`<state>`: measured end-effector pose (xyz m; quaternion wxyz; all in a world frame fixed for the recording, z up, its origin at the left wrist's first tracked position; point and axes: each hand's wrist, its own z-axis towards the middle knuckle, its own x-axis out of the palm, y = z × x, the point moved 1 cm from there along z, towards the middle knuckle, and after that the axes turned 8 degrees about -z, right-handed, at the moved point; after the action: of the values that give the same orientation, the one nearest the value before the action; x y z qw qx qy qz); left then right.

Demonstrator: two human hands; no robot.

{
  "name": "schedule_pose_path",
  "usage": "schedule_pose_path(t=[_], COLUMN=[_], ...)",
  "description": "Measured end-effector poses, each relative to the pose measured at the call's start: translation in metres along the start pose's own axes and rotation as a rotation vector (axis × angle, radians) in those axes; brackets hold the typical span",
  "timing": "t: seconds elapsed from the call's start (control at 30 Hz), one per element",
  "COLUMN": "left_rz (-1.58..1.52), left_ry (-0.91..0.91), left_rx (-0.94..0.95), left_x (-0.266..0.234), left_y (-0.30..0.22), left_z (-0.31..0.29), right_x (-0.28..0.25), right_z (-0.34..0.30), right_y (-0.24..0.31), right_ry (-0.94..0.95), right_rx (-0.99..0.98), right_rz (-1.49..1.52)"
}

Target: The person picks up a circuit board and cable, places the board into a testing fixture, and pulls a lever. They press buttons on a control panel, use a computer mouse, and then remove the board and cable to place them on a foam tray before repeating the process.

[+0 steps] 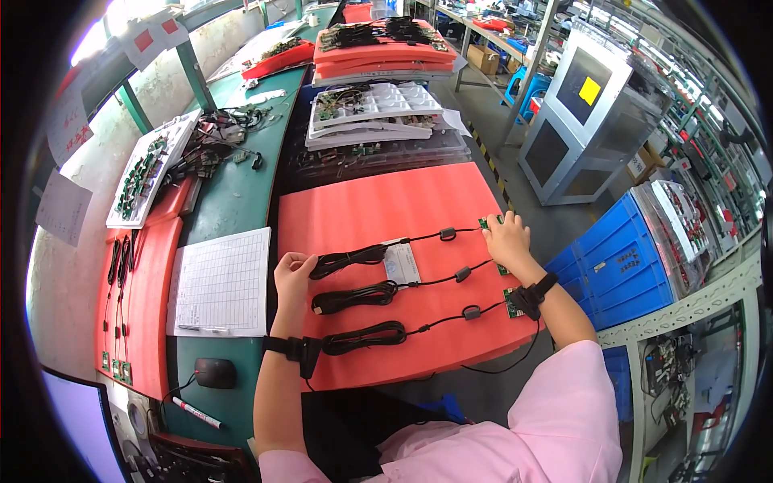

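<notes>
My left hand [293,274] pinches the coiled end of the black cable [350,259] while my right hand [509,240] grips its green circuit board [483,224], apparently keeping it straight across the pink foam sheet [435,193].

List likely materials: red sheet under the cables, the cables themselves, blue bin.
Sheet: probably plastic foam; matte, with soft, faint ribbing.
Cables: black, flexible sheathing with slight sheen, bent into loops; plastic or rubber, can't tell which.
Bin: likely moulded plastic; smooth, with raised ribs and uniform colour.
</notes>
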<state>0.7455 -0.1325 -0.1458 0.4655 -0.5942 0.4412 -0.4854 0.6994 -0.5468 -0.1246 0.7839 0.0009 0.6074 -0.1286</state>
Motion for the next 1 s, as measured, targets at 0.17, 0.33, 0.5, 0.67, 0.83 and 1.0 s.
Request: schedule_pose_path(t=[0.17,0.33,0.5,0.67,0.83,1.0], left_rz=[-0.018,-0.071,0.033,-0.04,-0.237,-0.158], left_ry=[0.013,0.037,0.039,0.019,0.119,-0.021], left_rx=[-0.082,-0.193,-0.174,-0.033,0.049,-0.225], left_x=[-0.003,-0.005,-0.006,0.005,-0.045,-0.113], left_y=[0.003,-0.004,-0.027,-0.071,-0.07,-0.03], left_z=[-0.002,-0.013,-0.039,-0.105,-0.229,-0.38], right_x=[0.008,0.005,-0.01,-0.067,-0.138,-0.113], right_z=[0.012,0.018,0.011,-0.022,-0.104,-0.188], right_y=[-0.022,-0.059,-0.059,-0.035,0.074,0.206], right_ry=[0.212,0.491,0.562,0.223,0.224,0.604], right_rx=[-0.031,-0.11,-0.112,-0.155,-0.718,-1.316], right_rz=[0.137,0.48,0.477,0.509,1.067,1.216])
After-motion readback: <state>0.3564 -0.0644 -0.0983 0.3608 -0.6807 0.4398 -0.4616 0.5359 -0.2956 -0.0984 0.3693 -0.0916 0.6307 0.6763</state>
